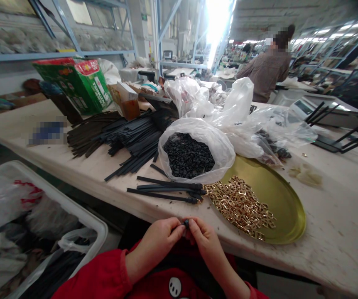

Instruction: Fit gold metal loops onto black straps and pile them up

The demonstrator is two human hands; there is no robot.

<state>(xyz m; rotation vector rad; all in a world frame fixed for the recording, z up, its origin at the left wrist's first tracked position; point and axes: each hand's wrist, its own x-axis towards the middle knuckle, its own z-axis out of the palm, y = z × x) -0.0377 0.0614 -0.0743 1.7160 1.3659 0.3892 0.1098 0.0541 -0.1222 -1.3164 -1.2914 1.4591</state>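
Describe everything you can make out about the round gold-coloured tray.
The tray is round and shallow, with a low rim and a smooth, shiny, metal-looking surface. It lies flat on the covered worktable, near its front edge. A loose heap of gold-coloured buckles covers its left part; the right part is bare. The white plastic bag of black loops overlaps its far-left edge in view. Neither the left hand nor the right hand touches it.

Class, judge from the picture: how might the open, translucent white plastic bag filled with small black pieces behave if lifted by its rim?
The translucent white plastic bag would probably sag floppily, as its thin wall is wrinkled. The small black pieces might spill if it tipped, since they lie loose in its wide-open mouth.
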